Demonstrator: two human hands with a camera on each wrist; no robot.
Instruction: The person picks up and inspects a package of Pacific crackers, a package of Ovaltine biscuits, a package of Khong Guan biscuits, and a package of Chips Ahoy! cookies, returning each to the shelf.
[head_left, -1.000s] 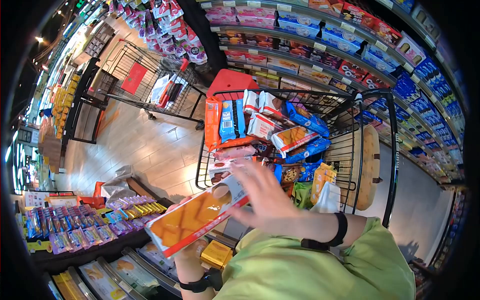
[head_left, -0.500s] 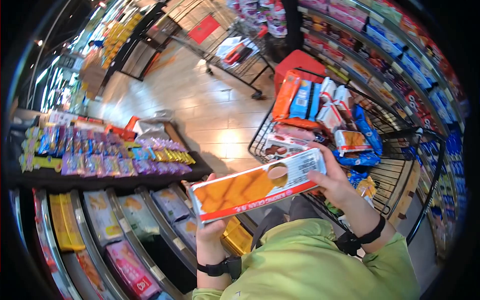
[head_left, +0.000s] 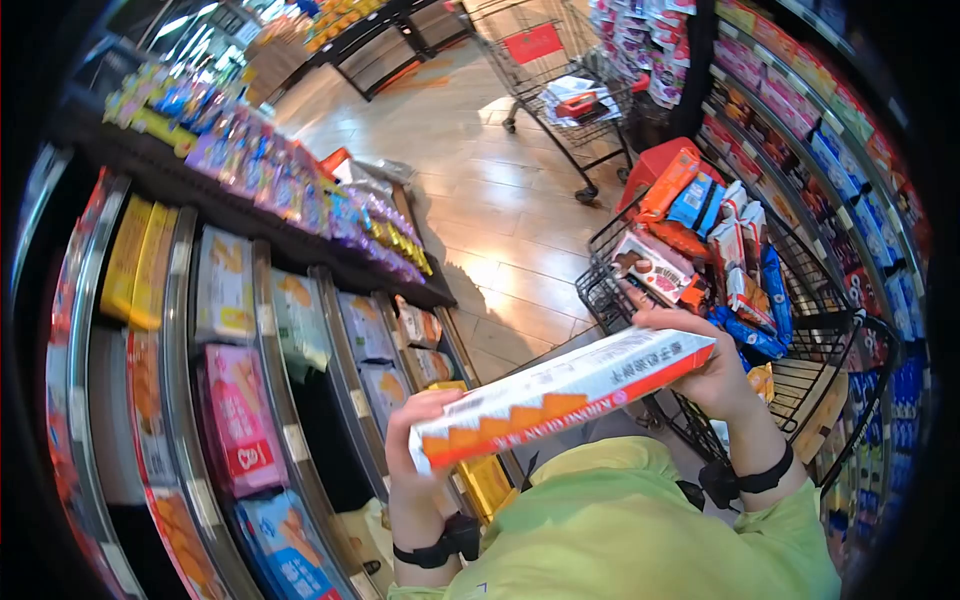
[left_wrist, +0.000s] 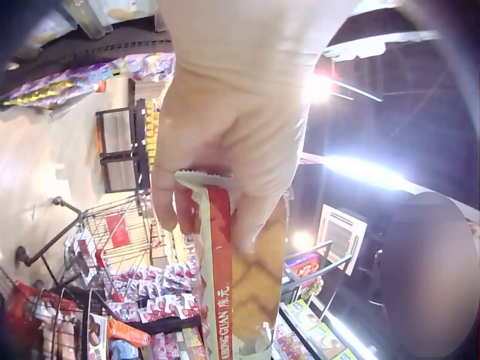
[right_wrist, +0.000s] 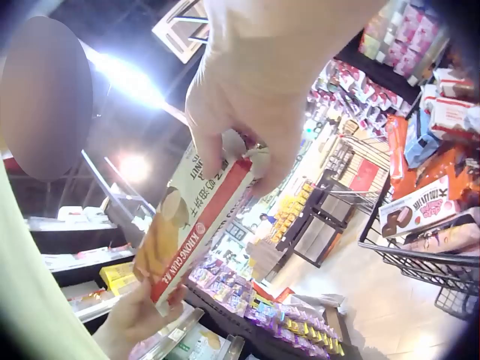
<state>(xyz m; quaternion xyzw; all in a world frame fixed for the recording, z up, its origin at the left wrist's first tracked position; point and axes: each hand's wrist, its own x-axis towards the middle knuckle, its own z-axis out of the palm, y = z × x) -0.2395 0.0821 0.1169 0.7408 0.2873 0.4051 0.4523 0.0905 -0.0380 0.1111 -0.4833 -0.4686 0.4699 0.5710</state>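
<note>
Both hands hold one long biscuit pack [head_left: 565, 400], white, orange and red, level in front of the green shirt in the head view. The left hand [head_left: 415, 450] grips its left end; the right hand [head_left: 715, 375] grips the right end. In the left wrist view, the thumb and fingers of the left hand [left_wrist: 232, 135] pinch the end of the pack [left_wrist: 221, 277]. The right wrist view shows the right hand [right_wrist: 251, 97] pinching the pack's upper end [right_wrist: 199, 217], with the left hand [right_wrist: 139, 319] at its lower end.
A black wire cart [head_left: 800, 390] full of snack packs stands at the right, with another cart [head_left: 540, 75] farther back. Shelf bins [head_left: 235, 400] of biscuit packs and a rack of small bags [head_left: 270, 165] lie at the left. Stocked shelves [head_left: 850, 170] line the right side.
The view has swung toward the left bins, and the carts appear farther right. The left hand's grip is now in plain sight, and the pack has been tilted so that its white side shows.
</note>
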